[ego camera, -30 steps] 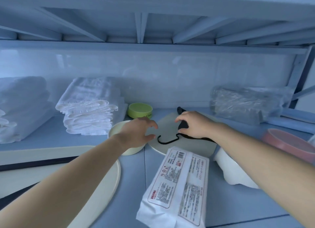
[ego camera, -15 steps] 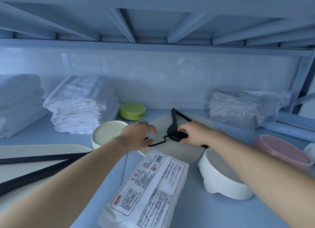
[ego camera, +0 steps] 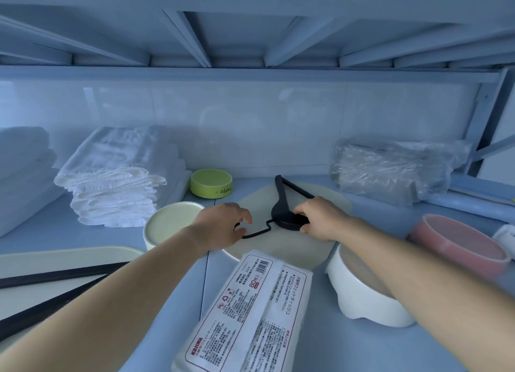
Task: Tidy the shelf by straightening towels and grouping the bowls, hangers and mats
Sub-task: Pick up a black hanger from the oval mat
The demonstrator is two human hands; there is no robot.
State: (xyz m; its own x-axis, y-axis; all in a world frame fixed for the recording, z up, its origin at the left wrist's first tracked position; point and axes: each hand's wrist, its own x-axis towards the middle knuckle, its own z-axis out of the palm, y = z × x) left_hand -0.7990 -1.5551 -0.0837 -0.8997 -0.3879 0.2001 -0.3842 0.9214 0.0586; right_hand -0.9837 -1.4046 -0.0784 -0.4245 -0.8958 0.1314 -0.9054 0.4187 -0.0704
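Single head-worn wide-angle view, facing forward and down, close over the shelf (ego camera: 320, 349)

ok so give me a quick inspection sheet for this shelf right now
surface: blue shelf, bare between the items
job's things: black hanger lies on the round mat; towel stack at left; green bowl, cream bowl, white bowl and pink bowl sit apart; cream mat at left under black bars, maybe hangers
clutter: wipes pack at front; plastic-wrapped bundle at back right
grippers: right hand grips the hanger's body; left hand at its hook, grip unclear
cables: nothing seen
surroundings: upper shelf overhead, white wall behind
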